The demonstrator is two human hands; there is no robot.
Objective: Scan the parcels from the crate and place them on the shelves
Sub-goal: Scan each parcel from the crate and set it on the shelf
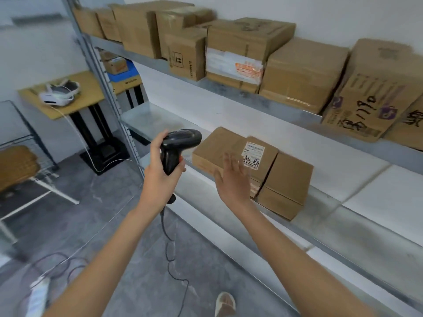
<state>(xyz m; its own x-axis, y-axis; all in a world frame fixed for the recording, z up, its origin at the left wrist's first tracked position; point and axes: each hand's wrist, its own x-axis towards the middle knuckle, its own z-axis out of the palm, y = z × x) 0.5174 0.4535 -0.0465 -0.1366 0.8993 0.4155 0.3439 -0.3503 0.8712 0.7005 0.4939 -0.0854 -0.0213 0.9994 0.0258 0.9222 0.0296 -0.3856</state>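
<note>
Your labelled brown parcel (231, 152) lies flat on the middle shelf (343, 216), touching a plain parcel (286, 186) on its right. More cardboard parcels (242, 53) crowd the top shelf (229, 88).

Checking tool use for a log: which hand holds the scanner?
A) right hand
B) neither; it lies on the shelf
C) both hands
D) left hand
D: the left hand grips the scanner by its handle, while the right hand is open in front of a parcel.
</note>
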